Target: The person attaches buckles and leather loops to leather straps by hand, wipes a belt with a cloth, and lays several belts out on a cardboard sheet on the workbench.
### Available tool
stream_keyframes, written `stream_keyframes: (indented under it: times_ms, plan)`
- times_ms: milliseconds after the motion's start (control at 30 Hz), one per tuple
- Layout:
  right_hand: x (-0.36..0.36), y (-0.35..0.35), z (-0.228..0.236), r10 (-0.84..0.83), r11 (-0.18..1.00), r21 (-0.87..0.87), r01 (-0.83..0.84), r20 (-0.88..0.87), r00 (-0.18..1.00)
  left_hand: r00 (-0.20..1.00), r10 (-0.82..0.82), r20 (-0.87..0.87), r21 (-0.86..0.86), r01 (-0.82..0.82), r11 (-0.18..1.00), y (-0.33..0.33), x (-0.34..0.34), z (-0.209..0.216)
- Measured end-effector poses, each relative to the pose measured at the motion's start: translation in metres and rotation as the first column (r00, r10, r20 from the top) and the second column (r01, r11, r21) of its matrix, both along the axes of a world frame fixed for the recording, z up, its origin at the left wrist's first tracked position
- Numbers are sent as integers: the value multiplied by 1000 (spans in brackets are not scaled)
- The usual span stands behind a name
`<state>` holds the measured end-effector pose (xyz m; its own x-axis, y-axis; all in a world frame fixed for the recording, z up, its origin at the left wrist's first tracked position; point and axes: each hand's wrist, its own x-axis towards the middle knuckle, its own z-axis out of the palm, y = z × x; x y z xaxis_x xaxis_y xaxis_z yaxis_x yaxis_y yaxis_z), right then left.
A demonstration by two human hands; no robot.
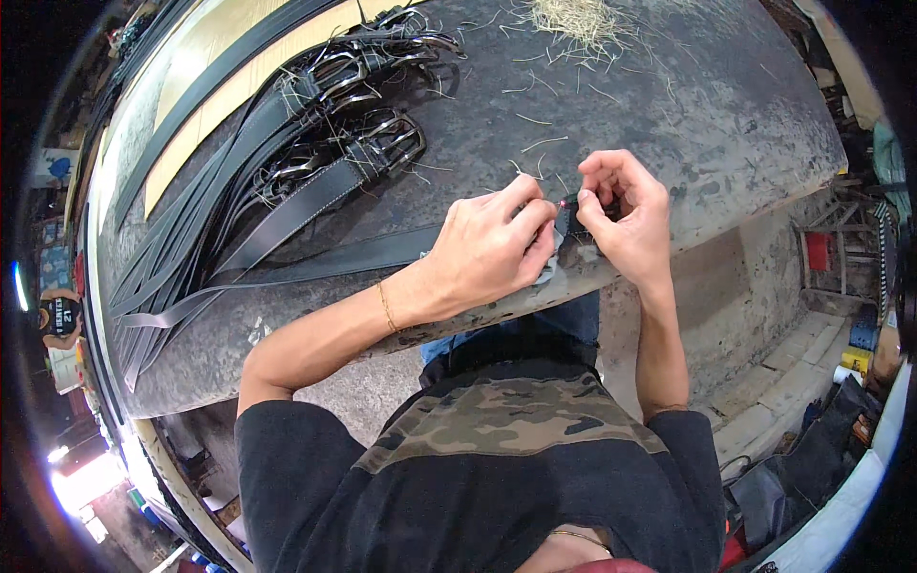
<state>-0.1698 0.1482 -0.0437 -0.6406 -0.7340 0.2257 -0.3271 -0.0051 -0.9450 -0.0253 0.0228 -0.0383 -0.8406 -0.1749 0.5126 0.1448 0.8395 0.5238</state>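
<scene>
A black leather belt (353,256) lies along the near side of the table, and its right end reaches under and between my hands. My left hand (492,234) is over that end, fingers bent and pinched together near a small reddish spot. What the fingertips hold is hidden. Close on its right, my right hand (630,215) is curled, with thumb and fingers closing around something dark at the belt's end that I cannot make out. Beyond my left forearm lies another black belt with pale edge stitching (310,205) and a metal buckle (394,143).
A bundle of black belts (229,172) with metal buckles (334,76) fills the table's left side. Loose pale threads (544,141) are scattered beyond my hands, with a heap of them (578,24) at the far edge. The dark table's (745,143) rounded edge runs before me.
</scene>
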Motion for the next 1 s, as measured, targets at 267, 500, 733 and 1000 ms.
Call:
stream_keyframes:
  times_ms: [267,500,733,1000]
  plan:
    - [0,2,1,69,997,36,-68,-23,997,1000,7,2,5,-7,1000,1,1,1]
    - [-13,4,-11,-18,884,-426,194,383,924,976,215,-44,233,-200,952,0,-8,12]
    - [-13,22,-14,27,857,-473,205,439,898,983,-164,81,-129,174,976,5,0,9]
    - [1,23,-1,113,989,-101,-106,67,991,956,-291,25,-348,281,894,1,9,3]
